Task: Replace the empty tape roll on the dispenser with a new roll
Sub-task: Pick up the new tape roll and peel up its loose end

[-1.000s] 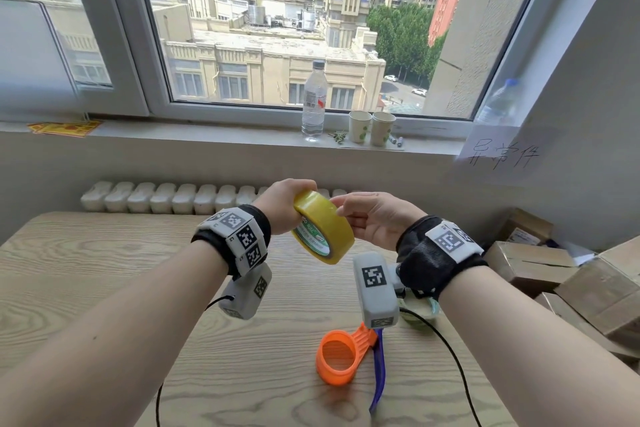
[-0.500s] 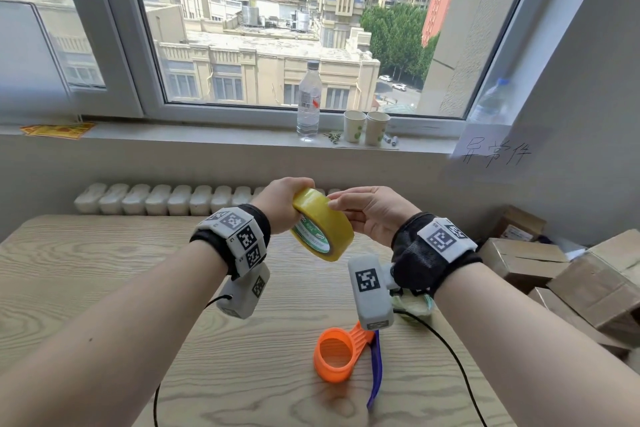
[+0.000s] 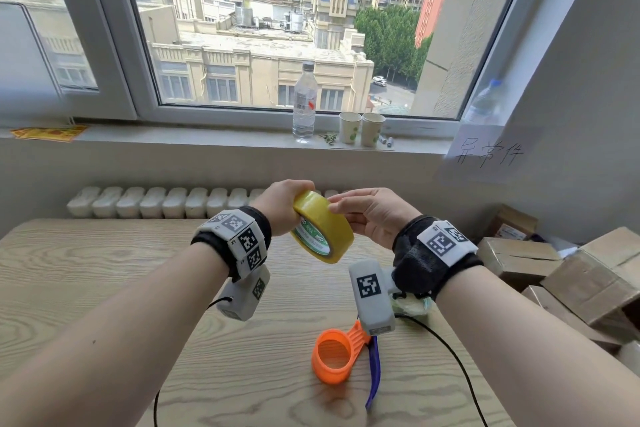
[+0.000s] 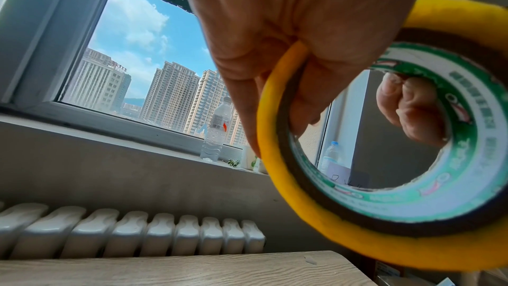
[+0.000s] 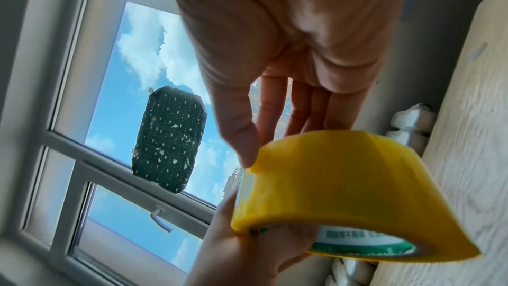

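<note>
- Two paper cups (image 3: pixel 362 128) stand side by side on the windowsill beside a water bottle (image 3: pixel 304 102); their contents cannot be seen.
- Cardboard boxes (image 3: pixel 568 267) sit closed at the right end of the bench (image 3: pixel 86 270).
- The left hand (image 3: pixel 282 206) grips the yellow tape roll (image 3: pixel 322 227) above the bench, fingers (image 4: pixel 407 108) curled through its core and palm over the rim.
- The right hand (image 3: pixel 372 215) is loosely extended, its thumb and fingers (image 5: pixel 272 106) meeting the roll's upper outer edge.
- The roll is tilted, held between both hands.
- The orange dispenser (image 3: pixel 337 354) lies on the bench below the right wrist, apart from both hands.
</note>
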A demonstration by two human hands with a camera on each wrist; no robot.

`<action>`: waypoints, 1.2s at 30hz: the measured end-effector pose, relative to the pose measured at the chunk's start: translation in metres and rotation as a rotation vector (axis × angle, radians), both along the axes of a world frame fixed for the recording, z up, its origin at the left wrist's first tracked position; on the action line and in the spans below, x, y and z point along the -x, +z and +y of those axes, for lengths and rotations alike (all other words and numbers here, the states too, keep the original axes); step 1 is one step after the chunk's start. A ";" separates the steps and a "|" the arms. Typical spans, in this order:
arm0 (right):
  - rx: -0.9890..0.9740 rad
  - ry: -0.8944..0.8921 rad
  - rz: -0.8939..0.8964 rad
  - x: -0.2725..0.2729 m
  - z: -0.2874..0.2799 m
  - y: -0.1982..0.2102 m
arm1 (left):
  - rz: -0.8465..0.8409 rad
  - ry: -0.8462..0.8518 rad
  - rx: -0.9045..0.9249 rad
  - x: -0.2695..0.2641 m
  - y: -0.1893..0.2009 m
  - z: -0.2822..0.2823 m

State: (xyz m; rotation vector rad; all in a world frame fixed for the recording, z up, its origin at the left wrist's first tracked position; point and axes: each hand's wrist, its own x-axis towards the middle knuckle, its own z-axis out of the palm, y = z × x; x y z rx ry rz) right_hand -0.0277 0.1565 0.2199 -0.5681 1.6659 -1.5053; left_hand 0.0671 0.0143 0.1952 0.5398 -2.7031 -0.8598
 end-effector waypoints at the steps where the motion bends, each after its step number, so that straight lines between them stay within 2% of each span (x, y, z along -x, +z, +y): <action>1: -0.001 -0.009 0.013 0.000 -0.001 0.000 | -0.002 -0.001 -0.001 0.001 0.000 0.000; 10: -0.004 -0.090 0.025 0.002 -0.004 -0.009 | 0.022 -0.012 -0.022 0.007 0.001 0.005; 22: 0.001 0.056 -0.021 0.010 0.003 -0.002 | 0.016 0.021 -0.085 0.003 -0.006 -0.004; 27: -0.008 -0.065 -0.020 0.008 -0.005 -0.010 | 0.033 0.051 -0.043 0.006 -0.004 -0.004; 31: -0.008 -0.213 0.015 0.016 -0.005 -0.015 | -0.044 0.083 -0.020 0.003 -0.007 -0.010; 36: -0.029 -0.214 0.066 0.020 -0.002 -0.014 | -0.052 0.102 -0.051 0.001 -0.013 -0.013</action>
